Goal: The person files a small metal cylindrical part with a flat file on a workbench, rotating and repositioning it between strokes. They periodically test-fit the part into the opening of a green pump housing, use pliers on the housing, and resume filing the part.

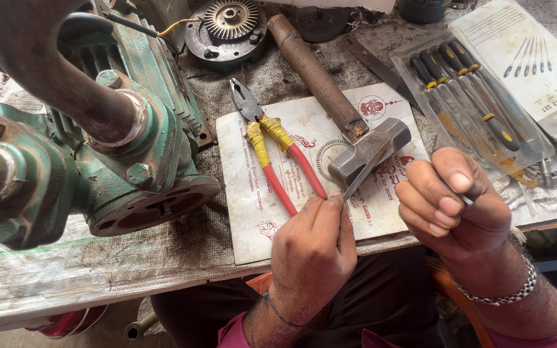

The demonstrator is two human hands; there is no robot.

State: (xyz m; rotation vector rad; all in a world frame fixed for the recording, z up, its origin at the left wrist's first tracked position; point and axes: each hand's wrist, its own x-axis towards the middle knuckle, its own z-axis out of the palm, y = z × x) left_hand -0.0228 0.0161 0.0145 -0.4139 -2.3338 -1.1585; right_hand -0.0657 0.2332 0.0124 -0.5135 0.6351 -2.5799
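The left hand (311,248) pinched the tip of a thin, stiff, light needle file (360,174) while the right hand (452,203) closed, apparently around its handle end.

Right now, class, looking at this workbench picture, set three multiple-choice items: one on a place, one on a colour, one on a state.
1. Where does the steel hammer with the brown wooden handle lie?
A on the white printed card
B on the green cast-iron pump
C on the floor

2. What colours are the pliers' handles?
A blue
B red with yellow tape
C black

3. What is the left hand doing?
A resting open
B gripping the pliers
C pinching a thin grey metal file

Answers: 1 A, its head rests on the card. 2 B, yellow wraps over red grips. 3 C, fingertips hold the file's lower end, while the right hand is curled nearby.
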